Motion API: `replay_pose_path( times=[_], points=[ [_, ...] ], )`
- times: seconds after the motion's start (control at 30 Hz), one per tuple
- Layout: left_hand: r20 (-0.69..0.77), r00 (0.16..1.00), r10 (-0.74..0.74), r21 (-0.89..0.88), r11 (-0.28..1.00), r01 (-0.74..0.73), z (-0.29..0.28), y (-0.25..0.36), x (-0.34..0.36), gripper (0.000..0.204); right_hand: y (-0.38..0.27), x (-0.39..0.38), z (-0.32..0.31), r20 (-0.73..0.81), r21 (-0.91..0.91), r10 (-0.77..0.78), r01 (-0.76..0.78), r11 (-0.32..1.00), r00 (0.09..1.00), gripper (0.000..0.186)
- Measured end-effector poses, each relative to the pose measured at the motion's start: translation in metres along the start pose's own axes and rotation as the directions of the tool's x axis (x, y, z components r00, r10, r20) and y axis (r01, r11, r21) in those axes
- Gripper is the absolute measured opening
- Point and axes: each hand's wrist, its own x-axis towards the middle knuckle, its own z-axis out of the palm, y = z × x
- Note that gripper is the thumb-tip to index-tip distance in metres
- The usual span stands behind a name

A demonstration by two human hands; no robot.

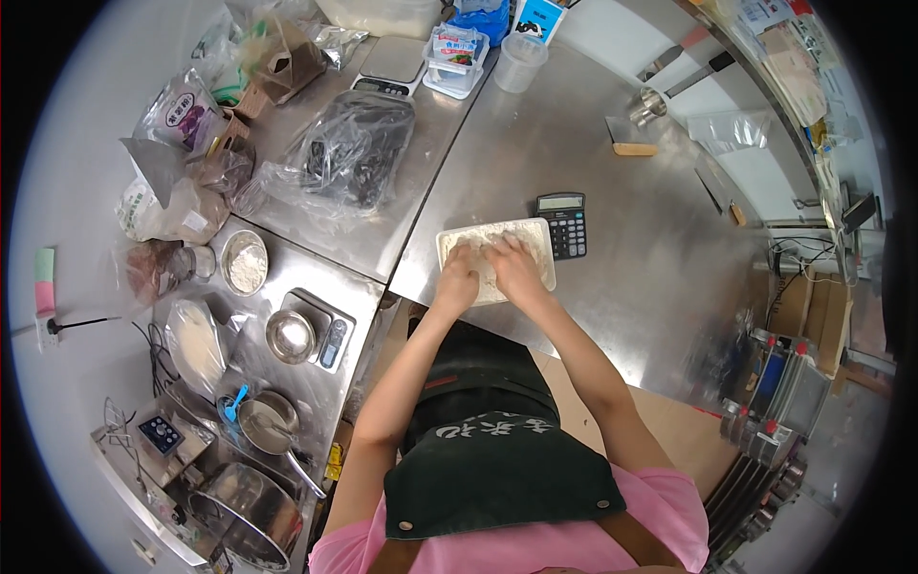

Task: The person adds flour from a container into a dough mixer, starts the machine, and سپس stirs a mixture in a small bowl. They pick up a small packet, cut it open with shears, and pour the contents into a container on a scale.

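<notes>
At frame centre, floury powder (487, 280) is worked by left hand (459, 275) and right hand (513, 267), fingers bent down, any pinch indiscernible; strokes are best kept inside the white tray (551, 256).

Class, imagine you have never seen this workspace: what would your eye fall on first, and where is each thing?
First, near the middle, come the bare left hand and right hand, working in pale powder inside a white tray. Next is the black calculator just right of the tray. Below, the dark green apron over a pink shirt stands out.
</notes>
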Motion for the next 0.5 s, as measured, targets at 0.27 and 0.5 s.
replay_pose_path(
  times=[0.27,0.5],
  points=[
    [0.136,0.987,0.082,0.111,0.989,-0.097,0.013,0.002,0.002,0.036,0.03,-0.01,-0.015,0.034,0.261,0.137,-0.141,0.955,0.99,0.041],
    [0.046,0.993,-0.109,0.105,0.989,0.103,0.009,-0.006,0.012,0.05,0.066,0.001,0.03,0.394,0.273,0.484,-0.602,0.75,0.781,0.041]
  ],
)
